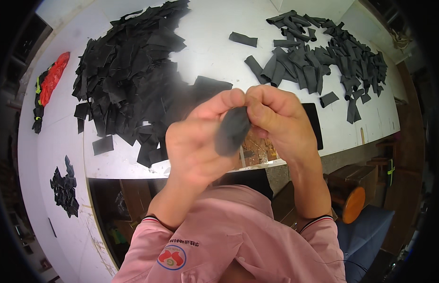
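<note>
Close in front of me, my left hand (193, 144) and my right hand (280, 118) meet at the top of a small black fabric piece (232, 133). My right thumb and fingers pinch its upper edge. My left fingertips are closed at the same edge, and the left palm is beside the cloth, slightly blurred. The piece hangs down between the hands and looks rounded, like a sleeve. Beyond my left hand spreads a large heap of flat black fabric pieces (129, 70). Farther right lies a pile of tube-shaped dark fabric pieces (313, 66).
A white table (205, 42) carries both piles. A small black fabric heap (64, 188) lies at the left, with a red bundle (54, 78) beyond it. A dark flat object (313, 125) is behind my right wrist. A wooden stool (354, 205) stands below the table's right side.
</note>
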A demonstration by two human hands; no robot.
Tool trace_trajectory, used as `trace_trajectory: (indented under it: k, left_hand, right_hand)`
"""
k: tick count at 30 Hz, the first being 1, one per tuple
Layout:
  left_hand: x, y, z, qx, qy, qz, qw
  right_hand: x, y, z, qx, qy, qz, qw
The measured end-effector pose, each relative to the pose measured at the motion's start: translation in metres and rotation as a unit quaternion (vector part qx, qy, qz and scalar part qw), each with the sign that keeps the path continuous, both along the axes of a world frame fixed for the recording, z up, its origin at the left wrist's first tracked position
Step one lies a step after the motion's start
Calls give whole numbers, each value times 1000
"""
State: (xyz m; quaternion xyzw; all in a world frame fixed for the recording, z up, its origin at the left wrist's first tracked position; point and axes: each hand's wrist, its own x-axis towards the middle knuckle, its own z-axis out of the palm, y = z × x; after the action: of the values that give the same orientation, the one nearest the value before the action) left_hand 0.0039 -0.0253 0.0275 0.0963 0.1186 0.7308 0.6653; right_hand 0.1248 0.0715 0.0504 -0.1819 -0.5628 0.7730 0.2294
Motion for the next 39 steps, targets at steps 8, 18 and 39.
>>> trace_trajectory:
  k: [8,18,39]
  left_hand:
    - [-8,14,-66,-62,-250,-104,961]
    - [-11,8,-84,-60,-231,-74,968]
    - [7,15,-34,-13,362,104,926]
  right_hand:
    - [1,14,-77,-170,-18,15,985]
    - [-3,17,-97,-181,-12,61,981]
    - [14,8,-73,623,-148,-69,765]
